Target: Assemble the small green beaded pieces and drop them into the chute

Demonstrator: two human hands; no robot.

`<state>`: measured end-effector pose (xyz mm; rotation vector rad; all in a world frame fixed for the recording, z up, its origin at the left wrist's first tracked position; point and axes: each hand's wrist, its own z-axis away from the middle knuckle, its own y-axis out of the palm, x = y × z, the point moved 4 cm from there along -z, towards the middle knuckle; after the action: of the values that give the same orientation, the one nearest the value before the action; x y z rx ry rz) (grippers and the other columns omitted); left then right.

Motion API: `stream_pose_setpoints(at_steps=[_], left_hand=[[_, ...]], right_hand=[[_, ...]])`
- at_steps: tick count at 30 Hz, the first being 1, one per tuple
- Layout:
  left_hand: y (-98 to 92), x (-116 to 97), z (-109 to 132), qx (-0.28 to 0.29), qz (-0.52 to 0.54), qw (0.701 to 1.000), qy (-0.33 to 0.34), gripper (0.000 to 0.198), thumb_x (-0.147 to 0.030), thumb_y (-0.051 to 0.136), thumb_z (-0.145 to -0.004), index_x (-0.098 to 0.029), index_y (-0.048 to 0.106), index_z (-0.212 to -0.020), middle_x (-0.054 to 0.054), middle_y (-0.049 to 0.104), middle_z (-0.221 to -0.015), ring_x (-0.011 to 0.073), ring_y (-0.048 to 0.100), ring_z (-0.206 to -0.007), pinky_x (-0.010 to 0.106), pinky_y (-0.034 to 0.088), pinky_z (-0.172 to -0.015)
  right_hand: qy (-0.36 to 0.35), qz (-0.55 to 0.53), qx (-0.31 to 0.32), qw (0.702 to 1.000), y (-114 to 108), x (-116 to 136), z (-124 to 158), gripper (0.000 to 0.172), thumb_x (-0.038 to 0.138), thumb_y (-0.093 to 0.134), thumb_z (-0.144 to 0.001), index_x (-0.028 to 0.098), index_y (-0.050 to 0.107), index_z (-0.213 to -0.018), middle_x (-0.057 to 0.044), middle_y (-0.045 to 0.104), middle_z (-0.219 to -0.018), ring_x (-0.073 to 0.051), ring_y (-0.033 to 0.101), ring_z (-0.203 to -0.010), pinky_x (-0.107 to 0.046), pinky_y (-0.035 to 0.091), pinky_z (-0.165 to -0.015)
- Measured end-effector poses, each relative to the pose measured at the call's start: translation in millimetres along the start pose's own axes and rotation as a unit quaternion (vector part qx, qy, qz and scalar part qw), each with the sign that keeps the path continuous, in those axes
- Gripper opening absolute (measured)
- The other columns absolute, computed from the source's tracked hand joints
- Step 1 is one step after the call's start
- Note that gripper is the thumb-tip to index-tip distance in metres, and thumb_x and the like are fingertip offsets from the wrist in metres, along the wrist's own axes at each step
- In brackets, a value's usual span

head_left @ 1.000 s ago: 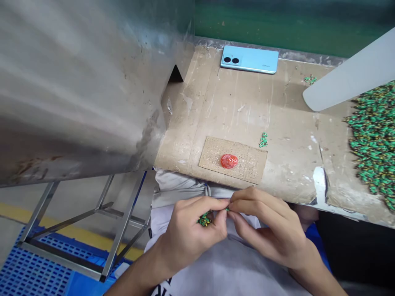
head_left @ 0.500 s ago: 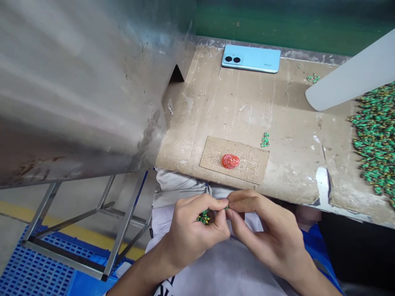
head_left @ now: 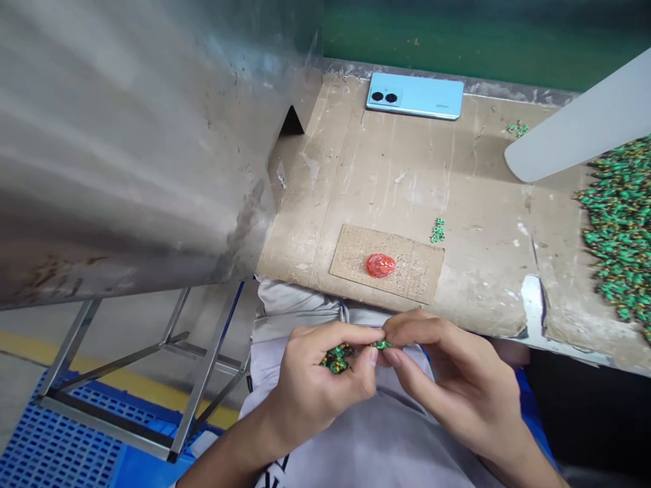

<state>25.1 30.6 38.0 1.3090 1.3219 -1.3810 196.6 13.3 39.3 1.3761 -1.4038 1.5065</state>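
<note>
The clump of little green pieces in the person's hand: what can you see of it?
This small clump of green pieces, flecked with yellow, lies against the curled fingers of the left hand, just below the thumb. The pieces look glossy, perhaps plastic or enamel, and form a loose, knobbly bunch. They are too small to make out singly. A separate green piece sits just beyond the clump, at the fingertips of the right hand.

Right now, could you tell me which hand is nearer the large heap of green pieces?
The right hand is nearer, down and left of the heap. The left hand is farther, beyond the right hand from it.
</note>
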Motion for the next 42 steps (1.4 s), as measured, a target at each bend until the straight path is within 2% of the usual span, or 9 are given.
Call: stream_pose_setpoints(at_steps=[8, 16, 22, 32, 37, 42], left_hand=[[-0.4, -3.8, -0.7, -0.012, -0.049, 0.999, 0.019, 0.016, -0.004, 0.07, -0.078, -0.014, 0.08, -0.085, 0.003, 0.083, -0.072, 0.0132, 0.078, -0.058, 0.013, 0.061, -0.059], [3.1, 0.0, -1.0, -0.035, -0.083, 0.995, 0.05, 0.016, -0.002, 0.065, -0.072, -0.015, 0.073, -0.074, 0.001, 0.08, -0.065, 0.0125, 0.073, -0.05, 0.015, 0.057, -0.05], [5.1, -0.1, -4.6, -0.005, -0.048, 0.998, 0.038, 0.015, -0.004, 0.071, -0.077, -0.014, 0.08, -0.085, 0.0, 0.082, -0.069, 0.0102, 0.076, -0.054, 0.01, 0.058, -0.058], [8.3, -0.3, -0.4, -0.03, -0.126, 0.989, 0.072, 0.015, -0.003, 0.065, -0.076, -0.012, 0.076, -0.079, 0.0, 0.078, -0.063, 0.0092, 0.07, -0.049, 0.013, 0.056, -0.054], [9.9, 1.7, -1.3, -0.037, -0.15, 0.984, 0.085, 0.014, -0.003, 0.063, -0.075, -0.012, 0.073, -0.073, -0.001, 0.073, -0.057, 0.0085, 0.067, -0.045, 0.013, 0.052, -0.05], [9.9, 6.1, -2.8, -0.032, -0.101, 0.993, 0.054, 0.014, -0.003, 0.065, -0.077, -0.012, 0.075, -0.075, 0.0, 0.076, -0.062, 0.0093, 0.069, -0.049, 0.014, 0.053, -0.053]], right_hand=[[-0.025, 0.022, 0.005, 0.999, 2.1, 2.4, -0.3, 0.023, 0.004, 0.066, -0.096, 0.022, 0.065, -0.111, -0.003, 0.072, -0.096, -0.016, 0.071, -0.085, -0.029, 0.06, -0.074], [-0.016, 0.038, -0.002, 0.999, 4.3, 1.6, -0.3, 0.021, 0.007, 0.067, -0.097, 0.023, 0.064, -0.11, -0.001, 0.073, -0.094, -0.016, 0.073, -0.083, -0.028, 0.061, -0.073], [0.032, -0.002, -0.017, 0.999, 0.1, -6.7, 4.3, 0.019, 0.008, 0.067, -0.098, 0.025, 0.065, -0.106, -0.001, 0.071, -0.095, -0.016, 0.07, -0.087, -0.028, 0.059, -0.076], [0.118, -0.042, -0.014, 0.992, 7.1, -11.1, 3.8, 0.011, 0.017, 0.069, -0.1, 0.027, 0.064, -0.098, 0.002, 0.068, -0.091, -0.013, 0.065, -0.084, -0.023, 0.056, -0.075], [0.125, -0.047, -0.02, 0.991, 8.9, -12.2, 3.4, 0.011, 0.017, 0.07, -0.099, 0.027, 0.065, -0.097, 0.003, 0.07, -0.091, -0.013, 0.067, -0.084, -0.022, 0.056, -0.075], [0.121, -0.035, -0.038, 0.991, 6.1, -14.7, 3.5, 0.011, 0.016, 0.07, -0.098, 0.027, 0.068, -0.099, 0.002, 0.071, -0.091, -0.013, 0.067, -0.083, -0.021, 0.056, -0.075]])
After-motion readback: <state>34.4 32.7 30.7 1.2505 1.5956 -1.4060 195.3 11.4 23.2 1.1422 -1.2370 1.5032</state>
